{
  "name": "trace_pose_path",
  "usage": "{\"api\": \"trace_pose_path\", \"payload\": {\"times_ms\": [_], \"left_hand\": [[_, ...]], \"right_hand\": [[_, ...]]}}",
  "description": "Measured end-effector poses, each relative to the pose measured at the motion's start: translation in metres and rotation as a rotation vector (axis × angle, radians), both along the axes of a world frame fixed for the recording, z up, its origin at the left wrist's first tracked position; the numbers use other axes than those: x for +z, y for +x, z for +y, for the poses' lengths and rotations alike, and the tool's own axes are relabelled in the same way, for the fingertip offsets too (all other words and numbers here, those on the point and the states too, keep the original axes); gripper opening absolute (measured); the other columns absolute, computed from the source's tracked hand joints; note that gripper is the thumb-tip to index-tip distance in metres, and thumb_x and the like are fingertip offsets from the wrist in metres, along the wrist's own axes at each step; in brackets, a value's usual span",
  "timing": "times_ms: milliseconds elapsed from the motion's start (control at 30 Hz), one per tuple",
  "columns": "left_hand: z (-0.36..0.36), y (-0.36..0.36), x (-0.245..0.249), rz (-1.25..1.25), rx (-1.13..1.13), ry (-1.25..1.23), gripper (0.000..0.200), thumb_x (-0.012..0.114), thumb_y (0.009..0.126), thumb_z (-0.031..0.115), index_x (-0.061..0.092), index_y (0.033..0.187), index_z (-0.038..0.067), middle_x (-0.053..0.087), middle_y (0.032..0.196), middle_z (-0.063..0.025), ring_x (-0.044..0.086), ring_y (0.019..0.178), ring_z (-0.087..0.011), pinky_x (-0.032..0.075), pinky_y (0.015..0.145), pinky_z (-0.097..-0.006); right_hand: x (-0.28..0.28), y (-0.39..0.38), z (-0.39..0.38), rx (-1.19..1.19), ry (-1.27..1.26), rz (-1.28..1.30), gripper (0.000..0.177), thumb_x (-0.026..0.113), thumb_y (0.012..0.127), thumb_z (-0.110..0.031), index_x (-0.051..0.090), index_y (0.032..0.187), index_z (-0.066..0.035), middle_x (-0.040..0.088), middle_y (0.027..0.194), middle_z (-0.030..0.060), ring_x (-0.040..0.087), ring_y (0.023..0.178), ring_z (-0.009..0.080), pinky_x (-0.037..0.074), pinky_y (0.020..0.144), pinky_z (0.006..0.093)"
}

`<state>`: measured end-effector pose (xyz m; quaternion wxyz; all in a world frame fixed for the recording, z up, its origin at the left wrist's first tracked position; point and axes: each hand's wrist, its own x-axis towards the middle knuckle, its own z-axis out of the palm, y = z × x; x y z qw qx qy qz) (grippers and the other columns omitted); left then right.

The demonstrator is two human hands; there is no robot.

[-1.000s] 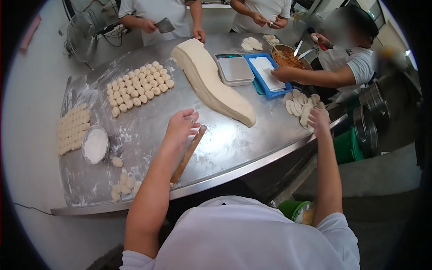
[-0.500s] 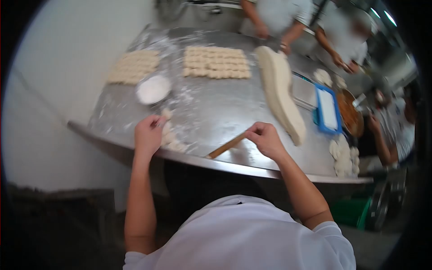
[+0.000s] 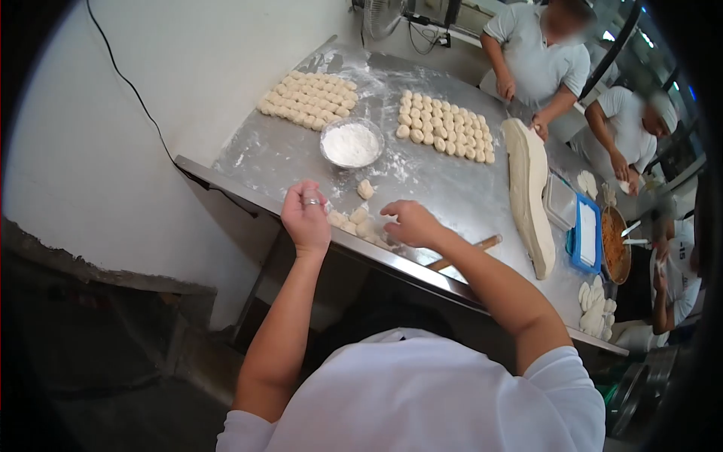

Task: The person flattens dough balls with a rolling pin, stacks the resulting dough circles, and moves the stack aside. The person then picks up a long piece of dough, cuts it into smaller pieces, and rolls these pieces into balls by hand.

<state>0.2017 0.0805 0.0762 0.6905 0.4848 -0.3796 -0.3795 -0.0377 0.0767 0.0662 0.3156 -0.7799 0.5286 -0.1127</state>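
Note:
My left hand [image 3: 306, 216], with a ring on one finger, is closed above the table's front edge; what it holds, if anything, is hidden. To its right my right hand [image 3: 410, 224] hovers with its fingers apart and nothing in them. Between and below the hands lie several small dough pieces [image 3: 360, 222] near the edge, and a single dough ball [image 3: 365, 189] sits just behind them. A wooden rolling pin [image 3: 482, 245] rests on the table, partly hidden under my right forearm. Behind the hands stands a bowl of white flour [image 3: 352, 144].
Dough balls in rows [image 3: 309, 99] and a second group [image 3: 446, 126] lie at the back of the metal table [image 3: 271, 169]. A long dough strip [image 3: 527, 196], blue tray [image 3: 586, 233] and filling pan [image 3: 615, 245] are at right. Co-workers [image 3: 546, 53] stand beyond.
My right hand has let go of the rolling pin and moved left toward the dough pieces. My left hand has closed. The camera view has turned, shifting the table's contents right.

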Motion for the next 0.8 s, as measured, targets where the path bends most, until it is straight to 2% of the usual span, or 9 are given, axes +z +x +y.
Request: {"api": "trace_pose_path", "payload": {"times_ms": [100, 133, 200, 300, 433, 533, 633, 733, 800], "left_hand": [[-0.012, 0.011, 0.002, -0.396, 0.008, -0.015, 0.021, 0.066, 0.106, 0.021, 0.069, 0.099, 0.001, 0.068, 0.076, -0.0057, 0.063, 0.066, -0.013, 0.05, 0.06, -0.0311], [-0.011, 0.011, 0.007, -0.506, -0.005, -0.009, 0.021, 0.067, 0.105, 0.021, 0.069, 0.098, 0.001, 0.069, 0.075, -0.0068, 0.064, 0.066, -0.015, 0.051, 0.061, -0.0331], [-0.007, 0.006, 0.017, -0.538, -0.067, 0.025, 0.019, 0.07, 0.103, 0.02, 0.07, 0.096, 0.002, 0.069, 0.074, -0.0089, 0.066, 0.065, -0.0183, 0.051, 0.061, -0.0353], [-0.008, 0.005, 0.025, -0.518, -0.112, 0.041, 0.018, 0.072, 0.101, 0.019, 0.07, 0.096, 0.002, 0.07, 0.072, -0.0114, 0.066, 0.062, -0.0214, 0.051, 0.061, -0.0362], [-0.01, 0.006, 0.019, -0.394, -0.079, -0.002, 0.019, 0.072, 0.101, 0.019, 0.069, 0.096, 0.001, 0.069, 0.071, -0.0106, 0.064, 0.059, -0.0186, 0.05, 0.058, -0.0356], [-0.011, 0.007, 0.019, -0.393, -0.048, -0.003, 0.019, 0.072, 0.101, 0.019, 0.069, 0.096, 0.0, 0.069, 0.07, -0.0102, 0.064, 0.059, -0.017, 0.051, 0.058, -0.0351], [-0.011, 0.005, 0.02, -0.433, -0.039, 0.018, 0.02, 0.072, 0.101, 0.019, 0.069, 0.096, 0.0, 0.069, 0.07, -0.0104, 0.064, 0.059, -0.0173, 0.051, 0.059, -0.0352], [-0.014, 0.003, 0.022, -0.469, -0.003, 0.049, 0.02, 0.072, 0.101, 0.019, 0.069, 0.096, 0.0, 0.069, 0.07, -0.0107, 0.064, 0.059, -0.0185, 0.051, 0.059, -0.0353], [-0.012, 0.001, 0.023, -0.483, 0.02, 0.088, 0.019, 0.072, 0.101, 0.019, 0.069, 0.096, 0.001, 0.07, 0.071, -0.0107, 0.064, 0.06, -0.0193, 0.051, 0.06, -0.0357]], "right_hand": [[-0.029, 0.034, -0.019, 0.189, -0.046, 0.099, 0.063, 0.069, 0.086, -0.015, 0.058, 0.148, -0.01, 0.054, 0.149, 0.0234, 0.06, 0.128, 0.0407, 0.05, 0.109, 0.0443], [-0.035, 0.042, -0.021, 0.216, -0.067, 0.14, 0.063, 0.069, 0.086, -0.014, 0.059, 0.147, -0.011, 0.054, 0.149, 0.0236, 0.061, 0.127, 0.0411, 0.051, 0.108, 0.0447], [-0.043, 0.051, -0.021, 0.268, -0.112, 0.225, 0.061, 0.068, 0.086, -0.013, 0.059, 0.146, -0.011, 0.053, 0.149, 0.0238, 0.062, 0.125, 0.0419, 0.052, 0.106, 0.0455], [0.002, 0.065, -0.015, 0.124, 0.216, 0.331, 0.058, 0.067, 0.086, -0.012, 0.061, 0.144, -0.011, 0.058, 0.144, 0.026, 0.064, 0.123, 0.0428, 0.053, 0.104, 0.0464], [-0.019, 0.047, -0.033, -0.008, 0.054, 0.18, 0.059, 0.073, 0.084, -0.023, 0.063, 0.14, -0.005, 0.069, 0.122, 0.0297, 0.068, 0.115, 0.0436, 0.056, 0.099, 0.0478], [-0.033, 0.051, -0.069, -0.184, -0.19, 0.095, 0.058, 0.073, 0.083, -0.023, 0.065, 0.138, -0.004, 0.068, 0.126, 0.0292, 0.068, 0.116, 0.044, 0.055, 0.099, 0.0484], [-0.051, 0.071, -0.095, -0.153, -0.051, 0.236, 0.04, 0.064, 0.09, -0.016, 0.07, 0.128, -0.008, 0.066, 0.129, 0.0285, 0.065, 0.117, 0.0458, 0.054, 0.101, 0.0487], [-0.056, 0.077, -0.089, 0.187, -0.071, 0.266, 0.029, 0.062, 0.092, -0.01, 0.075, 0.117, -0.011, 0.065, 0.13, 0.0265, 0.064, 0.12, 0.045, 0.054, 0.102, 0.0465], [-0.051, 0.064, -0.081, 0.282, -0.09, 0.205, 0.035, 0.061, 0.09, -0.007, 0.077, 0.121, -0.016, 0.065, 0.135, 0.0237, 0.065, 0.122, 0.0411, 0.055, 0.102, 0.0432]]}}
